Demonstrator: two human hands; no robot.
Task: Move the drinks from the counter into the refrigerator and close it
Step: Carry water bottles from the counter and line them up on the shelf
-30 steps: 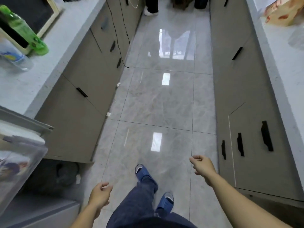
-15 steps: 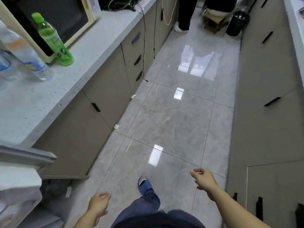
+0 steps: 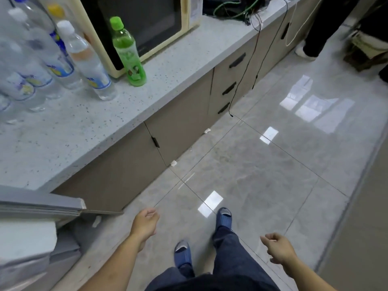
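Bottles [image 3: 88, 61] now nearer; counter [image 3: 147, 106] edge left, floor [image 3: 262, 164] open.

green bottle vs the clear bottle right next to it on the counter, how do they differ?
The green plastic bottle with green cap holds green drink; the clear plastic bottle with white cap holds colourless liquid. The green one has a green label, the clear one a blue-and-yellow label. The green one stands nearer the cream microwave. Both stand capped on the speckled counter, untouched.

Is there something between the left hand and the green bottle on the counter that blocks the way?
Nothing visible blocks it. The left hand hangs empty over the floor, below the counter edge. The green bottle stands upright before the microwave, with the clear bottles to its left, not in front.
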